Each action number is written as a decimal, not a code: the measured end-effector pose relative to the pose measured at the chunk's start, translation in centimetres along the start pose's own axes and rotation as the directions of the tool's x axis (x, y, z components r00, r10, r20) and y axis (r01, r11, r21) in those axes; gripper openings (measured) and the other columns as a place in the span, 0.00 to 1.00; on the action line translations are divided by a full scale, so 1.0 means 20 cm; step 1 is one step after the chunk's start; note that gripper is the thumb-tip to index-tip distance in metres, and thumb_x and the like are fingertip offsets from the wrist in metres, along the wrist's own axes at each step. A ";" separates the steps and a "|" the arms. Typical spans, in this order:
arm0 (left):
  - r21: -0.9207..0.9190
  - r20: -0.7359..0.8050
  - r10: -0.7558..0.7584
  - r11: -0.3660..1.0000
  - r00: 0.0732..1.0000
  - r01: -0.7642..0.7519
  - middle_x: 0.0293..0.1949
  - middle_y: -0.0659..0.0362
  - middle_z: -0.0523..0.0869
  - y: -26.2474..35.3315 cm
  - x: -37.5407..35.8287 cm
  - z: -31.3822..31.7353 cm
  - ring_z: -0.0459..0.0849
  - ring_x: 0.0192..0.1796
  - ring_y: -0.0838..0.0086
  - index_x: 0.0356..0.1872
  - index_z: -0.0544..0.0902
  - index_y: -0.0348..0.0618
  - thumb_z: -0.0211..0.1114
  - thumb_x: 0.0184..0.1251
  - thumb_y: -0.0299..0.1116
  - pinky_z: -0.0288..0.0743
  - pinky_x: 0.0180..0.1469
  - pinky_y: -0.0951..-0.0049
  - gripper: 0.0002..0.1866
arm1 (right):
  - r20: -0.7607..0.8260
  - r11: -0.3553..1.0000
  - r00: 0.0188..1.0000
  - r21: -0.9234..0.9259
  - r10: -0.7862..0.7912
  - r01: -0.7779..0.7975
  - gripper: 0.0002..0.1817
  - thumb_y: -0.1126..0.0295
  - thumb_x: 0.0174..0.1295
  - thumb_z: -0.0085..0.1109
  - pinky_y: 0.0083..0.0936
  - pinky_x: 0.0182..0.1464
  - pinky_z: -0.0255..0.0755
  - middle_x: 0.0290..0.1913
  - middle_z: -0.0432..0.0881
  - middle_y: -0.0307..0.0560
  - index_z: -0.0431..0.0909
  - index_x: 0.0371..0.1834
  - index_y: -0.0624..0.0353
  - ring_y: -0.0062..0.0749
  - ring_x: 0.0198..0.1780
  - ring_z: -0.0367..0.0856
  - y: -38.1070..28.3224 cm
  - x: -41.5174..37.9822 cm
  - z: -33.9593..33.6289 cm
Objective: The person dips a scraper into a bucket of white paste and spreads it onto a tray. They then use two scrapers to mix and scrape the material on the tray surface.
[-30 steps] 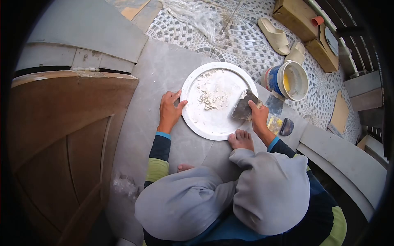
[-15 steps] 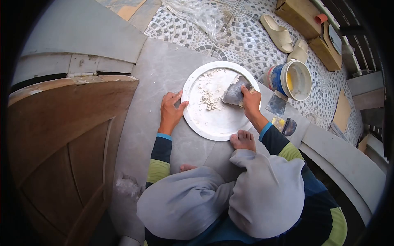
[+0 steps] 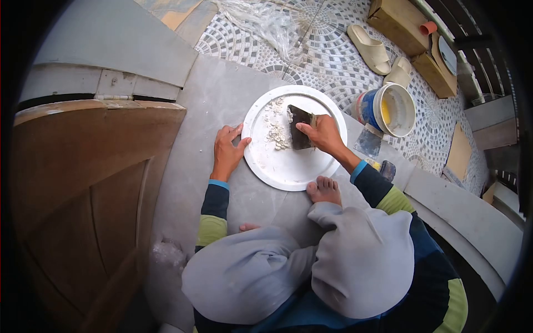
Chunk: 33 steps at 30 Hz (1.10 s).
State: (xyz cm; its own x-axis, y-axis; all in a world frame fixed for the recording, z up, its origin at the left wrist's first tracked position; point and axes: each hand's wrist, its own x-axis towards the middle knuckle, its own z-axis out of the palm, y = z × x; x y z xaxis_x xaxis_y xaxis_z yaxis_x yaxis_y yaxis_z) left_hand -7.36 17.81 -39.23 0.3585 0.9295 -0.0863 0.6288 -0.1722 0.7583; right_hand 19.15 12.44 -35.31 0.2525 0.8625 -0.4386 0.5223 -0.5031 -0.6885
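Observation:
A round white metal tray (image 3: pixel 280 169) with a raised rim lies on the grey floor slab. Crumbly whitish scrapings (image 3: pixel 276 132) are spread over its middle and upper left. My left hand (image 3: pixel 226 149) holds the tray's left rim, thumb and forefinger against the edge. In my right hand (image 3: pixel 325 136) is a dark, flat putty scraper (image 3: pixel 300 126), gripped with the thumb on its face. The scraper stands over the tray just right of the scrapings; its far side is hidden by my fingers.
Right of the tray are a paint bucket (image 3: pixel 397 110), a flat grey scraper plate (image 3: pixel 368 141) and a dark-handled tool (image 3: pixel 387 170). Beige slippers (image 3: pixel 369 50) and cardboard boxes (image 3: pixel 402 25) lie farther back. A brown wooden door (image 3: pixel 94 166) stands left. My bare foot (image 3: pixel 325 191) is near the tray's lower edge.
My right hand has moved the scraper left, from the tray's right side toward the scrapings, and turned it more upright. My left hand stays at the rim.

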 end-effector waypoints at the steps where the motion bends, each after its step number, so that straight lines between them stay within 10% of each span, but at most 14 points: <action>1: 0.013 -0.024 0.024 1.000 0.999 -0.024 0.32 0.55 0.77 0.01 0.00 0.00 0.76 0.38 0.65 0.49 0.82 0.37 0.74 0.47 0.29 0.71 0.43 0.69 0.24 | -0.021 0.999 1.000 0.041 0.021 -0.020 0.20 0.61 0.54 0.66 0.35 0.24 0.68 0.14 0.74 0.57 0.75 0.17 0.71 0.36 0.17 0.74 0.05 -0.06 -0.03; 6: 0.032 -0.032 0.042 0.999 0.999 -0.041 0.31 0.55 0.77 0.00 0.00 0.00 0.77 0.36 0.66 0.49 0.82 0.36 0.74 0.48 0.29 0.72 0.41 0.70 0.23 | -0.384 0.959 0.923 0.265 0.006 0.104 0.16 0.65 0.57 0.60 0.31 0.22 0.68 0.13 0.76 0.46 0.77 0.21 0.69 0.27 0.15 0.72 0.37 -0.23 0.02; 14: 0.066 0.004 0.048 0.997 0.999 -0.048 0.30 0.56 0.76 -0.02 0.02 0.00 0.76 0.36 0.66 0.49 0.82 0.35 0.73 0.48 0.28 0.72 0.41 0.69 0.23 | -0.336 0.990 0.940 0.102 -0.060 0.099 0.19 0.64 0.56 0.60 0.35 0.21 0.66 0.12 0.74 0.55 0.75 0.16 0.70 0.34 0.14 0.71 0.36 -0.07 0.09; 16: 0.049 -0.013 0.081 0.996 0.997 -0.080 0.30 0.56 0.76 0.00 0.03 -0.01 0.76 0.36 0.66 0.49 0.82 0.35 0.73 0.48 0.28 0.72 0.41 0.69 0.23 | -0.439 0.910 0.898 0.354 -0.042 0.216 0.20 0.63 0.55 0.61 0.37 0.21 0.65 0.12 0.73 0.56 0.75 0.15 0.70 0.39 0.13 0.71 0.36 -0.13 0.08; 21: -0.005 -0.033 0.009 1.000 0.999 -0.010 0.32 0.56 0.78 0.01 0.00 0.01 0.75 0.39 0.64 0.49 0.82 0.37 0.73 0.49 0.29 0.71 0.45 0.68 0.22 | -0.287 0.996 0.955 0.041 -0.070 0.085 0.19 0.62 0.54 0.61 0.41 0.26 0.69 0.17 0.76 0.62 0.75 0.18 0.71 0.51 0.20 0.77 0.17 0.03 0.23; 26: 0.049 -0.014 0.054 0.997 0.998 -0.053 0.31 0.55 0.77 -0.01 0.01 -0.01 0.75 0.38 0.64 0.50 0.82 0.37 0.72 0.49 0.28 0.71 0.45 0.68 0.23 | -0.224 0.963 0.967 0.209 -0.120 0.168 0.15 0.67 0.52 0.59 0.34 0.36 0.76 0.27 0.82 0.62 0.80 0.35 0.72 0.45 0.30 0.84 0.28 0.00 0.01; 27: 0.026 -0.011 0.056 0.998 0.998 -0.056 0.31 0.55 0.77 -0.03 0.00 0.00 0.75 0.39 0.63 0.49 0.82 0.37 0.72 0.49 0.29 0.70 0.46 0.68 0.23 | -0.301 0.882 0.938 0.378 -0.171 0.282 0.15 0.66 0.53 0.60 0.35 0.32 0.74 0.25 0.81 0.60 0.79 0.30 0.71 0.39 0.27 0.83 0.34 0.06 0.05; 29: 0.006 -0.010 0.070 0.998 0.998 -0.070 0.31 0.55 0.77 0.00 -0.04 0.02 0.74 0.39 0.63 0.49 0.82 0.37 0.73 0.49 0.29 0.70 0.46 0.68 0.23 | -0.135 0.999 0.990 0.023 0.042 -0.040 0.16 0.64 0.53 0.61 0.37 0.29 0.71 0.22 0.79 0.61 0.77 0.26 0.72 0.40 0.23 0.80 0.22 0.08 0.03; 33: 0.037 -0.029 0.063 0.997 0.998 -0.062 0.32 0.57 0.78 -0.01 0.01 0.01 0.74 0.39 0.64 0.49 0.83 0.38 0.73 0.49 0.30 0.69 0.45 0.67 0.23 | -0.027 0.989 0.989 -0.038 -0.143 0.142 0.22 0.60 0.51 0.64 0.42 0.29 0.70 0.17 0.74 0.65 0.72 0.20 0.74 0.50 0.20 0.75 0.10 0.18 0.06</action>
State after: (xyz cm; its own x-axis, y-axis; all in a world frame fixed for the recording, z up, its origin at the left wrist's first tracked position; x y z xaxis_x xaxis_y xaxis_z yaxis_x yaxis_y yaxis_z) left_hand -7.31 18.03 -39.52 0.3776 0.9258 -0.0196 0.6304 -0.2415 0.7378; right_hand 20.07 14.35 -39.01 0.1975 0.9267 -0.3198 0.5834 -0.3733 -0.7213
